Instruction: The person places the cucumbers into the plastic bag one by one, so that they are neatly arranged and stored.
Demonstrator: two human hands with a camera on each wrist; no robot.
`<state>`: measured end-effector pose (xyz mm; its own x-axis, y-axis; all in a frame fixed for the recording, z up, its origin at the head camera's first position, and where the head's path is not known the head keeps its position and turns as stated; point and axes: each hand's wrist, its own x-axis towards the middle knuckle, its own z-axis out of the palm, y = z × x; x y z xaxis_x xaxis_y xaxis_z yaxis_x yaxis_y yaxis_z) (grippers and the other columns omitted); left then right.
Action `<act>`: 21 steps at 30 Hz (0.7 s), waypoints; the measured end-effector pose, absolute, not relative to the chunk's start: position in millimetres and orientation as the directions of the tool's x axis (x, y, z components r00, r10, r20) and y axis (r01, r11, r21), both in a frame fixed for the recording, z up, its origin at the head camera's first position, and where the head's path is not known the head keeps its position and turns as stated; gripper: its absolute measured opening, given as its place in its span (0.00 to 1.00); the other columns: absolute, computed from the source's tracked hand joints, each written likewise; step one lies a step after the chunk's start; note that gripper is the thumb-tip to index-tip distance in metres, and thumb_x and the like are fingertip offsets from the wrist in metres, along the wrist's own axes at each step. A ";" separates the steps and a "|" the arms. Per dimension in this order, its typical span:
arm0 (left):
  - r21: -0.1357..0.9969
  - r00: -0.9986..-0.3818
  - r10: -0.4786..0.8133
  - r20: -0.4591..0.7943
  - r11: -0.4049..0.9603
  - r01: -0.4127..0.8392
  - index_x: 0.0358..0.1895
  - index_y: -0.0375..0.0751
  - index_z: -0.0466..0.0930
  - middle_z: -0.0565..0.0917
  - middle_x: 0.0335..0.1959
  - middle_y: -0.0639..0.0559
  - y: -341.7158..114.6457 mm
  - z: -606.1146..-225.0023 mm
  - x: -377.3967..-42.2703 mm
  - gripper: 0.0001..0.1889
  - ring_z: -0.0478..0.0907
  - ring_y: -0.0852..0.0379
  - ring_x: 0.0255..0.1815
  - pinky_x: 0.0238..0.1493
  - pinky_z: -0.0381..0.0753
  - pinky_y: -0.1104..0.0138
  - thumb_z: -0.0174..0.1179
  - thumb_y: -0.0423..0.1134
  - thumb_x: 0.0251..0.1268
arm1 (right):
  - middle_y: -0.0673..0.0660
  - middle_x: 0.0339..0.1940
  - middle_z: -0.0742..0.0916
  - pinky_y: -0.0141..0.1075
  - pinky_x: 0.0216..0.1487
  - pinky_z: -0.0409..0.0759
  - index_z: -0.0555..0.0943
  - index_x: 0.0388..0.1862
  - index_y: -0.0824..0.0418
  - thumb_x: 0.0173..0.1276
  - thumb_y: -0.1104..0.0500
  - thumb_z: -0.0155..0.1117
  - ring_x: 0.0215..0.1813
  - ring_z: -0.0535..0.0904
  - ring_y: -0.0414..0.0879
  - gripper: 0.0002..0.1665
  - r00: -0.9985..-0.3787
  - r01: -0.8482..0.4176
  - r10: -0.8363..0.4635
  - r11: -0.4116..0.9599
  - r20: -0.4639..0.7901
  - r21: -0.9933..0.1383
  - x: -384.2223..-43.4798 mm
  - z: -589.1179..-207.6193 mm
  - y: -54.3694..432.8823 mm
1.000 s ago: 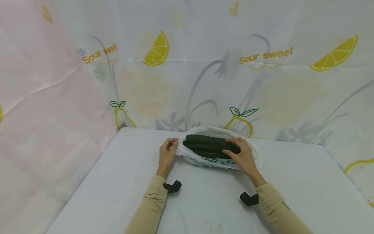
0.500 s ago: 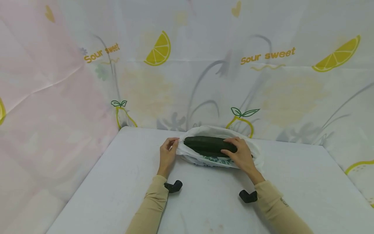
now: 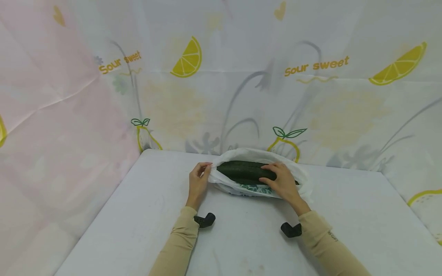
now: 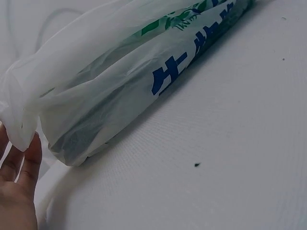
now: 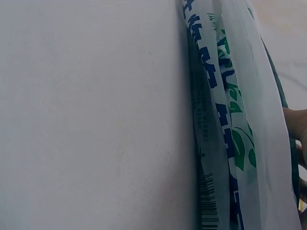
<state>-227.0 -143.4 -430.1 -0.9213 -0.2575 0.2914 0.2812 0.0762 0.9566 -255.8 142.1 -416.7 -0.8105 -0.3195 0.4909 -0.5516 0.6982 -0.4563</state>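
A white plastic bag (image 3: 257, 189) printed in blue and green lies open on the white table (image 3: 241, 234), near the back wall. Dark green cucumbers (image 3: 241, 171) lie lengthwise inside it. My left hand (image 3: 199, 180) pinches the bag's left rim and holds it open. My right hand (image 3: 280, 180) grips the right end of the top cucumber inside the bag's mouth. In the left wrist view the bag (image 4: 124, 100) bulges with a dark cucumber shape behind the plastic, and my left hand (image 4: 19, 187) pinches its edge. The right wrist view shows the bag's printed side (image 5: 230, 134) and my fingertips (image 5: 295, 127).
A backdrop with lemon prints and the words "Sour sweet" (image 3: 315, 65) rises right behind the bag. A pink sheet (image 3: 51, 126) hangs along the left side. Bare table surface lies between the bag and my body.
My right hand has pushed the top cucumber down and leftward, deeper into the bag. The left hand has kept its pinch on the rim.
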 end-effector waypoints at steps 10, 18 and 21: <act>0.964 -0.932 -0.244 0.267 0.061 0.261 0.47 0.31 0.79 0.81 0.47 0.38 -141.7 -426.5 -223.4 0.11 0.77 0.62 0.46 0.46 0.73 0.78 0.55 0.34 0.68 | 0.57 0.48 0.85 0.48 0.49 0.77 0.83 0.49 0.56 0.52 0.51 0.75 0.49 0.77 0.53 0.24 -0.824 -0.525 -0.313 0.738 0.473 -0.425 -254.4 -417.7 140.3; 0.963 -0.938 -0.217 0.270 0.071 0.260 0.47 0.31 0.79 0.81 0.47 0.38 -142.1 -429.1 -224.2 0.12 0.76 0.63 0.46 0.45 0.73 0.78 0.55 0.36 0.68 | 0.59 0.51 0.85 0.51 0.54 0.74 0.81 0.53 0.58 0.56 0.50 0.72 0.52 0.77 0.57 0.26 -0.827 -0.517 -0.334 0.769 0.453 -0.376 -252.0 -419.2 142.1; 0.965 -0.943 -0.206 0.262 0.063 0.255 0.47 0.32 0.79 0.81 0.47 0.39 -142.6 -429.2 -225.1 0.11 0.76 0.62 0.47 0.46 0.73 0.78 0.55 0.36 0.68 | 0.58 0.51 0.85 0.52 0.54 0.74 0.81 0.53 0.57 0.57 0.50 0.71 0.51 0.78 0.56 0.25 -0.822 -0.519 -0.339 0.775 0.457 -0.359 -251.6 -420.1 142.4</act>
